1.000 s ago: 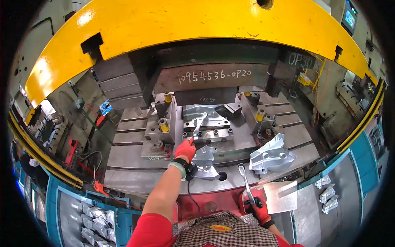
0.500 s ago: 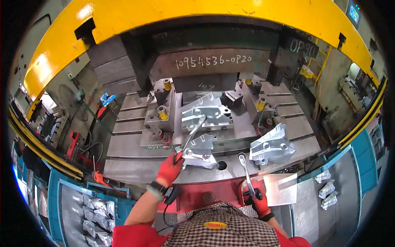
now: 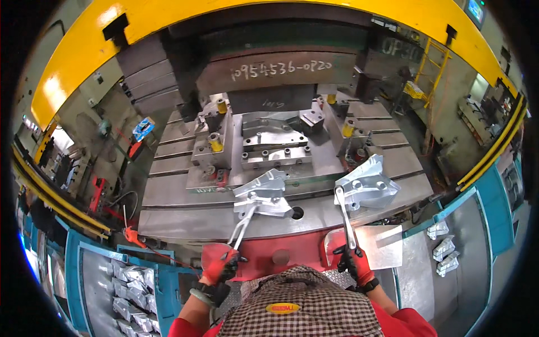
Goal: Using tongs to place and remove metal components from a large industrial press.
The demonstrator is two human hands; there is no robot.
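Observation:
My left hand (image 3: 222,267), in a red and black glove, is closed around a pair of long silver tongs (image 3: 241,229). Their far end overlaps the lower left of a bent, shiny sheet-metal part (image 3: 270,197) on the press bed. A similar pair of tongs (image 3: 347,223) is gripped in my right hand (image 3: 356,266), gloved alike. Its rounded tip meets the left edge of a second sheet-metal part (image 3: 368,188); whether it pinches the metal I cannot tell. Behind both parts, the lower die (image 3: 276,156) shows its bare steel blocks and studs.
A yellow press frame (image 3: 269,8) arches over the dark upper die (image 3: 281,70). Yellow-capped posts (image 3: 215,142) flank the lower die. More formed parts lie in the left bin (image 3: 133,293) and on the right tray (image 3: 445,248). A red ledge (image 3: 275,247) borders the bed's near edge.
My left hand has drawn back toward me, its tongs leaving the die for the left part. The shiny part seen on the die is gone from there. My right tongs have reached forward to the right part.

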